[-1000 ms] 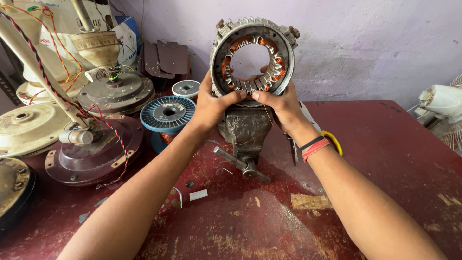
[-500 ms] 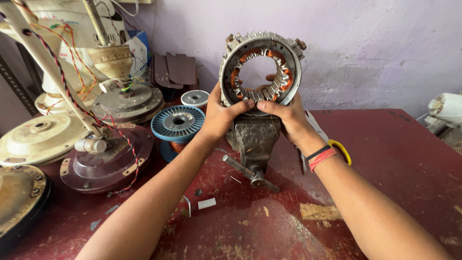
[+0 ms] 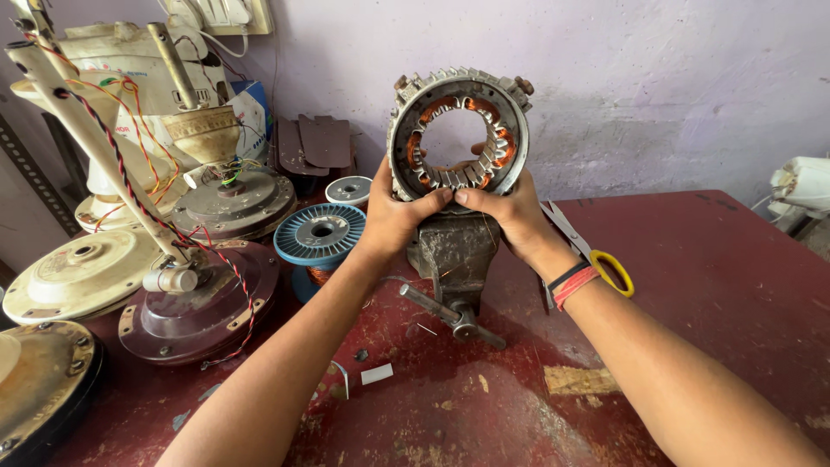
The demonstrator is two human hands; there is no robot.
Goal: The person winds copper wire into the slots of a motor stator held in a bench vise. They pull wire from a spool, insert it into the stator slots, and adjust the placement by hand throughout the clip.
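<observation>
Worn red workbench (image 3: pixel 692 285) against a pale purple wall. Far left: ceiling-fan motor housings (image 3: pixel 203 298), one trailing red-and-black twisted wire. Next: blue spool of copper wire (image 3: pixel 320 235), smaller spool behind. Centre: grey bench vise (image 3: pixel 454 251), handle pointing toward the viewer. Stator ring with copper windings (image 3: pixel 456 134) stands upright on top of the vise. Left hand (image 3: pixel 393 212) clasps its lower left rim; right hand (image 3: pixel 510 212) clasps lower right, thumbs meeting at the bottom edge. Right of the wrist: yellow-handled scissors (image 3: pixel 605 264) on the bench.
</observation>
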